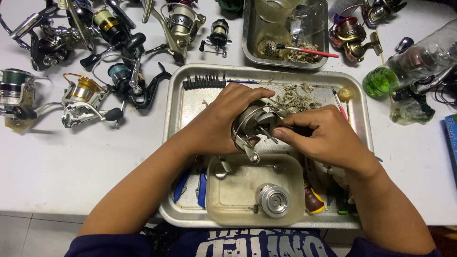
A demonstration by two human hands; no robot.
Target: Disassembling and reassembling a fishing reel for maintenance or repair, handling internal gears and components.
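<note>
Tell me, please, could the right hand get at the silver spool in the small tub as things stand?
Probably yes: the silver spool lies uncovered in the small tub just below the right hand, but its fingers are busy on the reel body.

Both forearms were bare from the wrists up past the elbows. The left hand (221, 119) and the right hand (328, 138) wore no gloves, rings or watch, and the fingers (285, 134) had short, plain nails. At the bottom edge a dark navy short-sleeved shirt showed, its sleeves ending at the upper arms. Large white block lettering ran across the chest, seen upside down from the head camera.
</note>
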